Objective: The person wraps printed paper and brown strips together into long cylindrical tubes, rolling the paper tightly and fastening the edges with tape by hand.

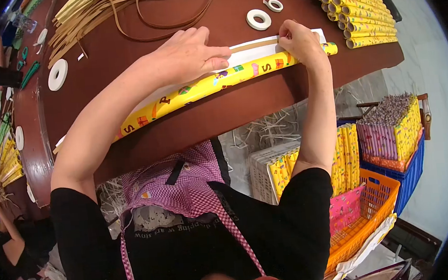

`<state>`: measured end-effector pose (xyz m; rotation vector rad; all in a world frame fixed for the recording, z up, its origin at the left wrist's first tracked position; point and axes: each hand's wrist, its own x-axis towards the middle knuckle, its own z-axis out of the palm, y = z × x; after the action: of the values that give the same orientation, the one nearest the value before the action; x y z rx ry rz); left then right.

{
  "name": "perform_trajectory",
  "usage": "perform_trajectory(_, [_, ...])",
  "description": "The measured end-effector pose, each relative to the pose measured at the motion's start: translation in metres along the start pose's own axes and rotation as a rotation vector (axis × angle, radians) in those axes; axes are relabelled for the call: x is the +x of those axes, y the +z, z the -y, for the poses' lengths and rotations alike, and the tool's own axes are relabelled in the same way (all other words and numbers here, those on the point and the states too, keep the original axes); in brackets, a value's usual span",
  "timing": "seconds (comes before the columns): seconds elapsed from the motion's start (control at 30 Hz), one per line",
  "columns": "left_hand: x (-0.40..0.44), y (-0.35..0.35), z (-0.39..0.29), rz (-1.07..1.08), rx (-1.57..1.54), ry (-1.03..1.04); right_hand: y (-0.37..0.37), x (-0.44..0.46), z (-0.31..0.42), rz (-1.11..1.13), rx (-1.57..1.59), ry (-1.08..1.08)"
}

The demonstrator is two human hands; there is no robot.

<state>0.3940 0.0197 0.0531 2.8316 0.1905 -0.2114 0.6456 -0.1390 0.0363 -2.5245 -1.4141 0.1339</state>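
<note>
A yellow printed wrapping paper roll (194, 94) lies slantwise along the table's near edge, its white underside (264, 50) showing behind it. Along that white part runs a narrow brown strip (253, 46). My left hand (188, 56) rests over the paper with thumb and forefinger stretched apart, the forefinger at the strip and the thumb on the roll; its other fingers are bent. Near the roll's right end, my right hand (303, 41) pinches the strip between thumb and forefinger. Its remaining fingers are curled and partly hidden.
Brown strips (86, 27) spread across the back. White tape rolls (258, 19) lie beyond my hands, another tape roll (58, 74) at left. Finished yellow rolls (359, 13) are stacked back right. Below stand an orange crate (380, 185) and a blue crate (409, 159). A co-worker's arm (10, 230) shows far left.
</note>
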Motion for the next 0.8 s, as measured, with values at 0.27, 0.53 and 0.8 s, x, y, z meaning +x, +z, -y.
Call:
perform_trajectory(0.27, [0.059,-0.004,-0.027,-0.028,0.02,0.147,-0.001,0.001,0.001,-0.014,0.013,0.011])
perform_trajectory(0.53, [-0.076,-0.024,0.006,-0.396,0.132,0.023,-0.002,-0.001,0.003,-0.025,-0.007,0.024])
perform_trajectory(0.8, [-0.25,0.029,0.001,-0.374,0.026,-0.31,-0.002,0.007,-0.004,0.025,-0.009,0.015])
